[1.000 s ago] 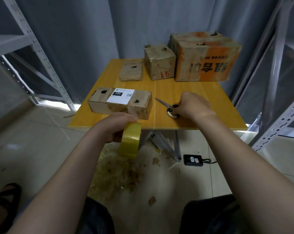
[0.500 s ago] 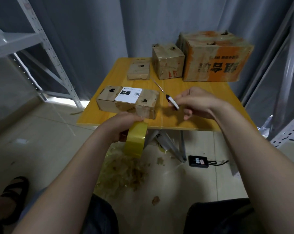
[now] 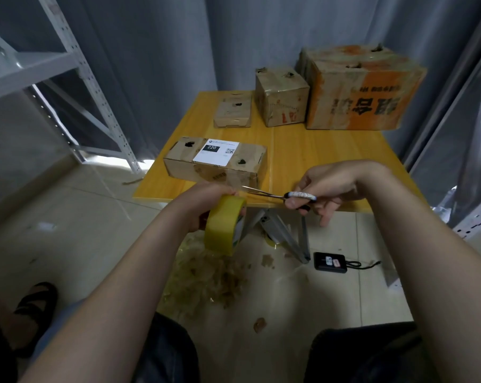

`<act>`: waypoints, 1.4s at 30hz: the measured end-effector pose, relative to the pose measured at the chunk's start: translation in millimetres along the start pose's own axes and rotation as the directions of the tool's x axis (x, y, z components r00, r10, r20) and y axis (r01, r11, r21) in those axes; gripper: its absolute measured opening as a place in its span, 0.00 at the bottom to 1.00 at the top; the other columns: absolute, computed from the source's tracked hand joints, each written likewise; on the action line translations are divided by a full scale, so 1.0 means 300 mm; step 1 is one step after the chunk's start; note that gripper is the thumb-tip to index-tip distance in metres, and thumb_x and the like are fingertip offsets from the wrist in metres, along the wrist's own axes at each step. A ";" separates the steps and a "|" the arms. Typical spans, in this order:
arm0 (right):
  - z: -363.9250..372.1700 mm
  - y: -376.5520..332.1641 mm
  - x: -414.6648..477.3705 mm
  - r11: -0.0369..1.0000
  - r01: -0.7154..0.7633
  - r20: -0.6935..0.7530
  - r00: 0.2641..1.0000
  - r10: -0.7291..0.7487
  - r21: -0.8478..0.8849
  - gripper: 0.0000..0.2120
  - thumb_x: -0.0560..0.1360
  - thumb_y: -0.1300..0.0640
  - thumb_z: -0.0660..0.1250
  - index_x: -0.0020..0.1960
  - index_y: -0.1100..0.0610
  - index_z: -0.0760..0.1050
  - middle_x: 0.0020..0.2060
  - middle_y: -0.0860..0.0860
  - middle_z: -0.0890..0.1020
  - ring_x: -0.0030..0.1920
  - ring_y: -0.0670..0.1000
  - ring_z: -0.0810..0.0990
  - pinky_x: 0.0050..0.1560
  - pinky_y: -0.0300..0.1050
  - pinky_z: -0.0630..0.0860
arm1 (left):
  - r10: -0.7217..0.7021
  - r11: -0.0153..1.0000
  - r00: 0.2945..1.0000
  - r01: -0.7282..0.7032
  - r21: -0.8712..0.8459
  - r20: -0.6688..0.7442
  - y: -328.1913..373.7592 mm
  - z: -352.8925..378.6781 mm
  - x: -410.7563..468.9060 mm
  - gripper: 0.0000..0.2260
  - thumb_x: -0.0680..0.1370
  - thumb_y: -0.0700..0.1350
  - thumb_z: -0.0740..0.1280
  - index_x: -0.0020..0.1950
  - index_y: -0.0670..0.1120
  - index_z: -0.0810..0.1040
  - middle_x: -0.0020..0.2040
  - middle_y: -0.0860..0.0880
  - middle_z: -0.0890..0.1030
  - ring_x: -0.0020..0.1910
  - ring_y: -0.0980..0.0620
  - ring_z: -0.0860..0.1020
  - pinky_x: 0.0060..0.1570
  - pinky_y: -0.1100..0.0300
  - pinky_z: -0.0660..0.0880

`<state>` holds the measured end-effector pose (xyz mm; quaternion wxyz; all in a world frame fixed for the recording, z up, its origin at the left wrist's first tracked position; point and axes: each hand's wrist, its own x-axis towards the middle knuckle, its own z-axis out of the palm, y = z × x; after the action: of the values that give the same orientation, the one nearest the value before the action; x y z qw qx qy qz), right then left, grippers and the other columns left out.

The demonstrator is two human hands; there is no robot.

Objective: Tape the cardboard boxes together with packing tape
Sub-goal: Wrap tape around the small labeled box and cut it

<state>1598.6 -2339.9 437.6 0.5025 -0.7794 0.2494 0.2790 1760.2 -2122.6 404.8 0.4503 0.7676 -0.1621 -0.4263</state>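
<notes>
Both hands are raised at the counter's near edge, each holding something. My left hand point(image 3: 203, 200) is curled round the yellow tape roll point(image 3: 224, 225), which stands on edge just in front of and below that edge, over the floor. My right hand point(image 3: 336, 186) grips the scissors point(image 3: 278, 194) by the handles. The blades point left toward the top of the roll, but I cannot tell if they touch any tape.

On the counter point(image 3: 330, 150), the long labelled box point(image 3: 214, 164) lies near the front left corner, just behind my left hand. Three more stand along the back edge. These are a flat small box point(image 3: 232, 110), a cube box point(image 3: 282, 96) just to its right, and a large orange box point(image 3: 363, 89) at the back right corner, close against the cube box.

Below the counter, tape scraps point(image 3: 206, 277) litter the floor, and a black device point(image 3: 330, 262) with a cord lies to their right.
</notes>
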 end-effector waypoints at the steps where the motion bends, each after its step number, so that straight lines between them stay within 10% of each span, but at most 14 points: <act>1: 0.007 -0.008 0.010 1.000 0.005 -0.005 1.000 -0.005 0.000 0.30 0.59 0.40 0.82 0.51 0.60 0.83 0.40 0.55 0.82 0.32 0.49 0.78 0.44 0.51 0.86 | 0.001 1.000 1.000 -0.001 0.003 0.002 0.001 0.001 0.001 0.08 0.83 0.49 0.66 0.56 0.47 0.82 0.44 0.46 0.88 0.38 0.50 0.87 0.35 0.59 0.80; 11: 0.055 -0.070 0.074 0.994 0.086 -0.072 0.994 -0.081 0.067 0.36 0.58 0.42 0.82 0.56 0.66 0.82 0.39 0.58 0.81 0.29 0.49 0.78 0.41 0.50 0.86 | -0.015 1.000 0.999 0.015 -0.015 -0.042 0.001 -0.005 0.002 0.10 0.81 0.46 0.68 0.60 0.44 0.81 0.51 0.40 0.87 0.52 0.39 0.86 0.62 0.40 0.79; 23: 0.048 -0.057 0.107 0.987 0.156 -0.161 0.976 -0.148 0.041 0.21 0.58 0.43 0.84 0.39 0.58 0.87 0.32 0.56 0.80 0.25 0.46 0.73 0.34 0.43 0.84 | 0.020 0.999 1.000 -0.020 -0.030 -0.014 -0.014 0.004 0.014 0.07 0.82 0.44 0.68 0.58 0.45 0.82 0.45 0.42 0.88 0.44 0.44 0.87 0.55 0.46 0.82; 38: 0.043 -0.055 0.130 0.992 0.122 -0.220 0.969 -0.112 0.031 0.27 0.52 0.43 0.85 0.43 0.62 0.88 0.31 0.55 0.81 0.31 0.47 0.81 0.34 0.41 0.83 | -0.008 1.000 1.000 0.008 -0.012 -0.001 -0.021 0.000 0.025 0.08 0.82 0.46 0.67 0.57 0.46 0.82 0.47 0.43 0.88 0.49 0.42 0.87 0.52 0.48 0.82; 42: 0.054 -0.057 0.133 0.997 0.070 -0.222 0.973 -0.066 0.013 0.18 0.55 0.48 0.85 0.37 0.60 0.87 0.28 0.54 0.81 0.30 0.46 0.81 0.34 0.43 0.84 | -0.033 0.999 0.999 0.032 0.034 0.031 -0.029 0.006 0.033 0.16 0.82 0.45 0.66 0.40 0.46 0.89 0.45 0.42 0.88 0.42 0.44 0.86 0.43 0.54 0.83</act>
<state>1635.7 -2323.0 415.8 0.4887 -0.8086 0.2800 0.1705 1763.4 -2125.2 392.1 0.4277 0.7709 -0.1637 -0.4427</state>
